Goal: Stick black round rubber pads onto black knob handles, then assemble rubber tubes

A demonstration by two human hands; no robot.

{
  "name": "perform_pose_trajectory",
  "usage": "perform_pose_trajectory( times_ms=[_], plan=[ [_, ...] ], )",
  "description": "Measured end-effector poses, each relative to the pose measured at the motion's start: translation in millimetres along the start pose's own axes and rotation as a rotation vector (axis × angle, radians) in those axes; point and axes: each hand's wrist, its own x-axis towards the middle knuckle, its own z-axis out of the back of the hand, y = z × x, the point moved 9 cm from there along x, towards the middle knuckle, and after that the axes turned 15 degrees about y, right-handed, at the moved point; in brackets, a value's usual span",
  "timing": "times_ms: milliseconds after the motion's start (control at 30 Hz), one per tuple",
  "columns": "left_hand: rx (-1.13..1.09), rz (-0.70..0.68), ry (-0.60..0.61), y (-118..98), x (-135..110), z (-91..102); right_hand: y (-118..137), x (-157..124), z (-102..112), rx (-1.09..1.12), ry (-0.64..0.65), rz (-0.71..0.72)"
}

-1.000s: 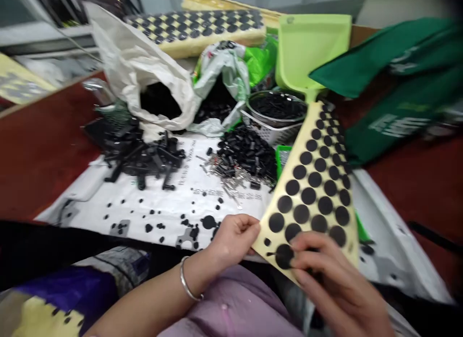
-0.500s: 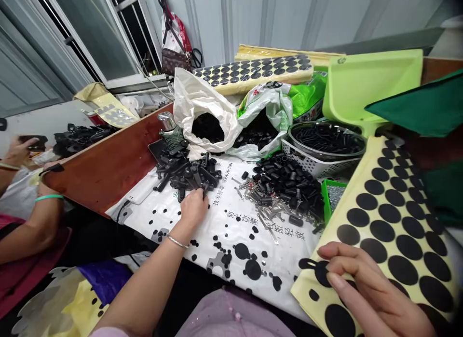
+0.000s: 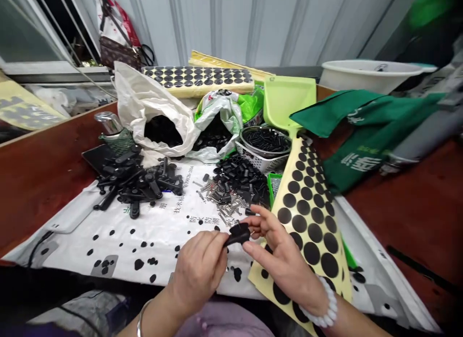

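Observation:
Over the front of the table, my left hand [image 3: 200, 267] is closed on the narrow end of a black plastic handle-shaped part [image 3: 237, 238]. My right hand [image 3: 287, 264] meets the part's wider end, fingertips at the back and thumb in front. A thin black round sticker [image 3: 239, 228] appears at that end, between the right fingers; its edges blend with the part. Beside my right hand lies a yellow sheet of black round stickers [image 3: 299, 224]. A heap of similar black parts [image 3: 139, 180] is at the left.
Black cylindrical caps [image 3: 242, 177] and small metal pieces [image 3: 229, 204] are piled mid-table. Behind them stand a white sack [image 3: 126, 95], an open plastic bag [image 3: 235, 119], a bowl of black pieces [image 3: 265, 139] and a green dustpan [image 3: 289, 98]. Green cloth [image 3: 347, 148] lies right.
My left hand has come back from the heap with a black part. My right hand has moved from the sticker sheet to meet it. The view has turned right.

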Motion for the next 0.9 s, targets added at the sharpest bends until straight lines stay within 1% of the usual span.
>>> perform_pose_trajectory(
  times_ms=[33, 100, 167, 200, 267, 300, 333, 400, 467, 500, 533, 567, 633, 733, 800, 900],
  plan=[
    [-0.067, -0.001, 0.007, -3.4, -0.1, -1.8, 0.6, -0.2, 0.2, 0.022, -0.003, 0.016],
    [-0.289, 0.079, 0.058, 0.1, 1.0, -8.0, 2.6, -3.5, -0.3, 0.069, 0.008, 0.051],
    [-0.642, 0.214, 0.185, 7.0, 2.3, -24.0, 4.1, -9.0, -4.2, 0.099, 0.056, 0.075],
    [-0.840, 0.270, 0.262, 6.8, 2.5, -34.3, 3.9, -11.7, -7.4, 0.102, 0.091, 0.076],
    [-1.180, 0.328, 0.391, -0.8, 3.5, -50.4, 2.1, -16.3, -12.6, 0.084, 0.154, 0.067],
    [-1.296, 0.340, 0.418, -4.0, 4.6, -54.5, 1.5, -17.8, -12.1, 0.068, 0.161, 0.067],
    [-1.372, 0.355, 0.426, -5.0, 5.7, -57.2, 1.6, -18.8, -7.8, 0.049, 0.137, 0.076],
    [-1.434, 0.407, 0.396, -0.1, 6.5, -61.0, 2.2, -20.4, 11.9, 0.019, 0.001, 0.088],
    [-1.425, 0.480, 0.339, 9.4, 5.4, -63.7, 0.1, -22.3, 36.1, 0.039, -0.156, 0.059],
    [-1.402, 0.512, 0.318, 13.6, 4.9, -64.9, -3.9, -22.1, 44.4, 0.085, -0.193, 0.015],
    [-1.378, 0.534, 0.301, 16.8, 4.7, -65.6, -9.4, -20.8, 48.3, 0.153, -0.190, -0.045],
    [-1.354, 0.546, 0.286, 18.7, 5.1, -65.8, -15.3, -18.8, 47.7, 0.231, -0.155, -0.113],
    [-1.308, 0.537, 0.274, 18.5, 7.3, -65.4, -23.5, -15.2, 37.1, 0.364, -0.035, -0.238],
    [-1.267, 0.491, 0.283, 12.0, 10.7, -63.4, -23.1, -11.4, 19.5, 0.439, 0.109, -0.325],
    [-1.260, 0.472, 0.300, 7.4, 11.1, -61.9, -21.6, -9.7, 12.2, 0.445, 0.154, -0.371],
    [-1.247, 0.463, 0.307, 4.7, 10.3, -58.1, -21.8, -8.7, 7.1, 0.438, 0.176, -0.442]
  ],
)
